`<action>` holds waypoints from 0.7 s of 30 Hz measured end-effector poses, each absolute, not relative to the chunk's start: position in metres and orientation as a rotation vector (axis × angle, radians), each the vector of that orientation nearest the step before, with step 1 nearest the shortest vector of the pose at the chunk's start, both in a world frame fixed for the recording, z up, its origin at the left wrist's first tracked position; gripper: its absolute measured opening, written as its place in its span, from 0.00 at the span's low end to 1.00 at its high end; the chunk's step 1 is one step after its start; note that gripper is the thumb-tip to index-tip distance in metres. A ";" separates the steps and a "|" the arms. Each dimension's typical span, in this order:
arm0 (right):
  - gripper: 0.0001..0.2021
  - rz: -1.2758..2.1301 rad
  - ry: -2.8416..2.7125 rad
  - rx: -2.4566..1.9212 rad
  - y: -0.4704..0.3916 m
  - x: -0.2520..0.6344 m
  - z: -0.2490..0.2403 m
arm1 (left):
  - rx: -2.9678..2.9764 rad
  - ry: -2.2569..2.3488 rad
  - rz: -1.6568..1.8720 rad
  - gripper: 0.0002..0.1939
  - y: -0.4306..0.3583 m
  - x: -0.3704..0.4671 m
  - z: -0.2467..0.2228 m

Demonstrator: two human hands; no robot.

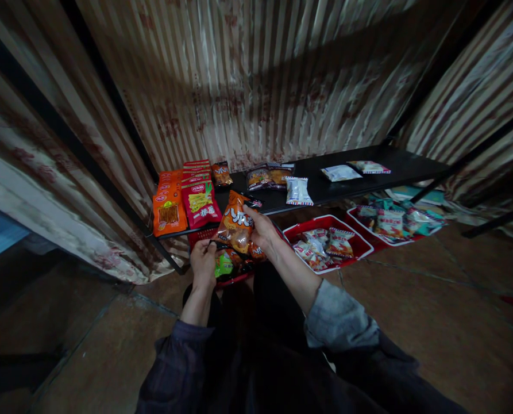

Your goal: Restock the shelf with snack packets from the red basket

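Note:
An orange snack bag (235, 223) with white lettering is gripped along its right side by my right hand (260, 230), above a red basket. My left hand (203, 263) is closed at the left of that basket, with its fingertips by the bag's lower left corner; whether it grips the bag or something dark is hard to make out. A green packet (224, 263) lies in the basket below. Behind the hands, pink-red packets (199, 201) and orange packets (169, 210) lie in overlapping rows at the shelf's left end.
On the black shelf (359, 185) are a small orange bag (222, 174), brown snack bags (268, 176), a white packet (299, 191) and two flat packets farther right. Red baskets (365, 253) of packets stand below. Dark metal posts (110, 103) and striped curtains (260, 80) surround the shelf.

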State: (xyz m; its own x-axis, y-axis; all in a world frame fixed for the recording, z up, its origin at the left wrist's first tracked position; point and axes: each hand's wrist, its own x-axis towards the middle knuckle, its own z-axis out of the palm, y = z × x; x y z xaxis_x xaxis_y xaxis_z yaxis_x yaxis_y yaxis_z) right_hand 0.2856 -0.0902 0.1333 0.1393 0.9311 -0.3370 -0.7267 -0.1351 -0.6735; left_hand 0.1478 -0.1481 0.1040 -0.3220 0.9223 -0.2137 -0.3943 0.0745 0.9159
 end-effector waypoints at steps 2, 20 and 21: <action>0.04 1.471 -0.284 -0.911 -0.089 0.286 0.133 | 0.613 1.224 1.535 0.09 -0.147 0.150 0.101; 0.06 1.351 -0.220 -0.901 -0.091 0.291 0.144 | 1.710 1.718 1.670 0.12 -0.159 0.164 0.118; 0.07 1.317 -0.235 -0.905 -0.092 0.290 0.145 | 1.832 1.686 1.650 0.13 -0.162 0.168 0.122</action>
State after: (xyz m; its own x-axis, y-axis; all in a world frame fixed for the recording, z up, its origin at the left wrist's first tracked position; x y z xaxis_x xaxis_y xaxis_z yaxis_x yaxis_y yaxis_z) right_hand 0.2898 -0.0920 0.1452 0.2837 0.8998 -0.3314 -0.7292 -0.0220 -0.6839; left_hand 0.1683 -0.1620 0.1219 -0.2401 0.7732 0.5870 0.6034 -0.3549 0.7142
